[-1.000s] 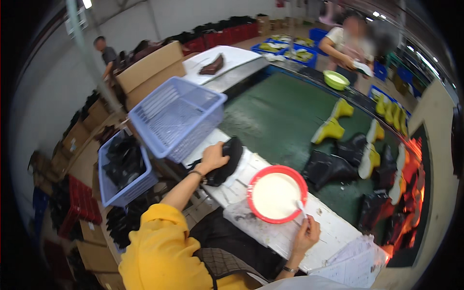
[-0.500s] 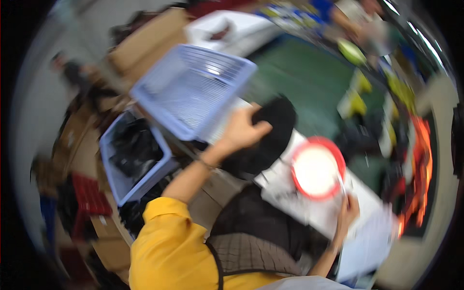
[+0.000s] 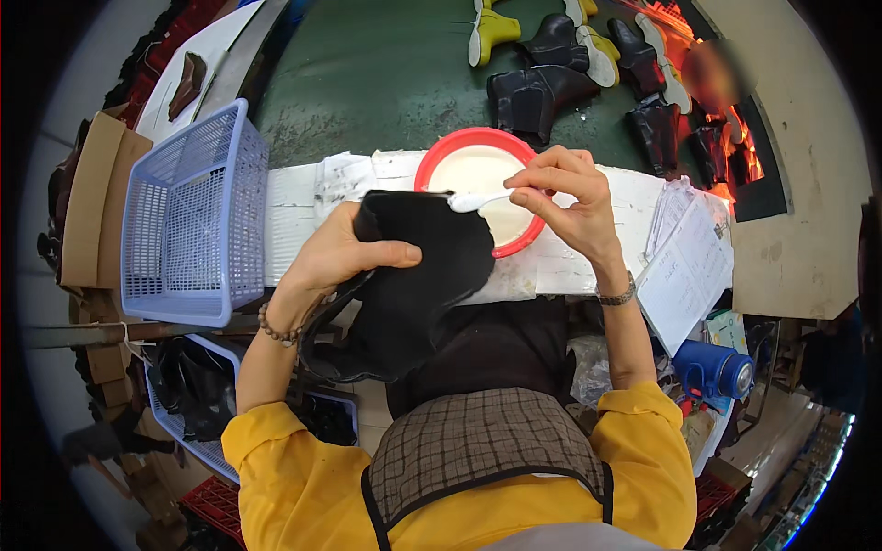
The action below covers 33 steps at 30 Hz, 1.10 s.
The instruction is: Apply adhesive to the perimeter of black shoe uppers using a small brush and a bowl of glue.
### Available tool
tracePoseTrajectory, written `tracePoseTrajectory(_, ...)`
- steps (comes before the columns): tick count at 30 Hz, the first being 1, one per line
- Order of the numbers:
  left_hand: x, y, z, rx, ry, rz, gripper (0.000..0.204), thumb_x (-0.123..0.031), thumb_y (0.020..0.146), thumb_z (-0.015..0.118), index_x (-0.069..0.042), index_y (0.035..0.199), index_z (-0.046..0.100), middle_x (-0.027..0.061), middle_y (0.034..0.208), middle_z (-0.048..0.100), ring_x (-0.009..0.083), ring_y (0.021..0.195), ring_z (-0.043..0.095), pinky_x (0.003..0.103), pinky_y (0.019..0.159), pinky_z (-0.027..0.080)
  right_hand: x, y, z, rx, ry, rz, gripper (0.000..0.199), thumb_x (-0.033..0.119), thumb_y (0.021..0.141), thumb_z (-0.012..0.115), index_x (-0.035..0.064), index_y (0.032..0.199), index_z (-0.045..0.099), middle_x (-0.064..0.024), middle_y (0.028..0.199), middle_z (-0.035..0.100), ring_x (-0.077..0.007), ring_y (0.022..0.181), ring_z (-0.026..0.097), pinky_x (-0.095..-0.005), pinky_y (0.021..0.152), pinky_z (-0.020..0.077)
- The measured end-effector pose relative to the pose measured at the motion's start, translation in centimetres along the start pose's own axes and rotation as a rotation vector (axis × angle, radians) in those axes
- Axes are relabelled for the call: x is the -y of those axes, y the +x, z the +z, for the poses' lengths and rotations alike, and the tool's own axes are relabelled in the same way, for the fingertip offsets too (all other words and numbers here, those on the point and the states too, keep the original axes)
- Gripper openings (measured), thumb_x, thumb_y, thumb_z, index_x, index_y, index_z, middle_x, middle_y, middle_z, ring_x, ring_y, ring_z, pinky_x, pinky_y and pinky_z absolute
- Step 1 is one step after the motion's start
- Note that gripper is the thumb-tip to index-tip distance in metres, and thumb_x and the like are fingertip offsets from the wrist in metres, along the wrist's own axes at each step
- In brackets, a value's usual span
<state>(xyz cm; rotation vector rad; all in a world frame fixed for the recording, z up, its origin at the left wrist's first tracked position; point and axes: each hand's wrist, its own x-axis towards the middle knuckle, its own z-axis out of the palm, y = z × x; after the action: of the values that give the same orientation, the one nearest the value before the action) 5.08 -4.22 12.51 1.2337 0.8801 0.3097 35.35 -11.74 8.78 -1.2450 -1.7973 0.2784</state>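
Two bare hands work close together above the near side of the white desk (image 3: 299, 216). The left hand (image 3: 335, 253) is clamped on a black boot upper (image 3: 395, 294), thumb across its face; the upper hangs over the desk's near edge, its lower part above the lap. The right hand (image 3: 570, 197) pinches the handle of a white applicator (image 3: 471, 199) between thumb and fingertips, with the applicator's head at the upper's far right corner; whether they touch is hard to tell. Between one and two o'clock from the upper is a red-rimmed bowl (image 3: 464, 140) of creamy white liquid (image 3: 459, 170), partly hidden by the upper. A light blue basket (image 3: 246, 207) bounds the room toward ten o'clock, a strip of white desk showing between it and the bowl. Beyond the desk's far edge, at twelve, the green belt (image 3: 367, 101) spreads wide, with black boots (image 3: 542, 96) at one o'clock, near the bowl. Loose papers (image 3: 684, 266) cover the desk's end at three o'clock, past the right wrist.
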Motion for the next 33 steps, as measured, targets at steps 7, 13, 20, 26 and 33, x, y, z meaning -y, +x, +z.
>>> tracePoseTrajectory(7, 0.3, -0.3, -0.1, -0.266, -0.107, 0.239, 0.027, -0.003, 0.087, 0.08, 0.005, 0.111, 0.073, 0.0086, 0.098, 0.076, 0.0146, 0.086, 0.072, 0.029, 0.08, 0.059, 0.4, -2.0, 2.3, -0.226, 0.026, 0.073, 0.012, 0.017, 0.082, 0.086, 0.0128, 0.091, 0.081, 0.0041, 0.086, 0.069, -0.0074, 0.07, 0.054, -0.0296, 0.081, 0.0334)
tracePoseTrajectory(13, 0.5, 0.5, -0.6, -0.306, -0.154, 0.257, 0.03, -0.004, 0.086, 0.08, 0.005, 0.115, 0.072, 0.0086, 0.102, 0.076, 0.0143, 0.089, 0.071, 0.028, 0.081, 0.058, 1.0, -2.8, 1.7, -0.088, -0.014, 0.135, 0.013, 0.011, 0.081, 0.085, 0.0079, 0.093, 0.081, -0.001, 0.082, 0.07, -0.0125, 0.076, 0.061, -0.0307, 0.083, 0.0374)
tracePoseTrajectory(20, 1.3, 0.7, -1.1, 0.075, 0.003, 0.041, 0.039, -0.009, 0.081, 0.085, 0.003, 0.115, 0.072, 0.0073, 0.101, 0.076, 0.0145, 0.089, 0.071, 0.028, 0.083, 0.058, 0.0, 1.8, 1.4, 0.069, -0.019, -0.043, 0.009, 0.012, 0.084, 0.082, 0.0102, 0.093, 0.081, 0.0004, 0.083, 0.07, -0.0112, 0.077, 0.061, -0.0296, 0.08, 0.0373)
tracePoseTrajectory(26, 0.4, 0.2, -4.2, -0.21, 0.307, 0.106, 0.046, -0.018, 0.086, 0.082, 0.007, 0.121, 0.067, 0.0123, 0.111, 0.074, 0.0172, 0.098, 0.07, 0.03, 0.088, 0.056, -1.3, 0.2, 0.2, -0.025, -0.052, 0.195, 0.014, 0.02, 0.088, 0.079, 0.009, 0.096, 0.081, -0.0019, 0.082, 0.068, -0.0172, 0.068, 0.062, -0.0329, 0.061, 0.0449)
tracePoseTrajectory(33, 7.6, 4.6, -9.2, -0.737, 0.553, 0.409, 0.093, -0.028, 0.08, 0.09, 0.003, 0.151, 0.038, 0.0232, 0.126, 0.065, 0.0274, 0.116, 0.065, 0.037, 0.099, 0.051, -2.5, -4.5, 1.7, 0.051, -0.553, 0.37, 0.016, 0.026, 0.085, 0.08, 0.012, 0.092, 0.081, -0.0037, 0.082, 0.068, -0.0231, 0.069, 0.068, -0.0367, 0.061, 0.0506)
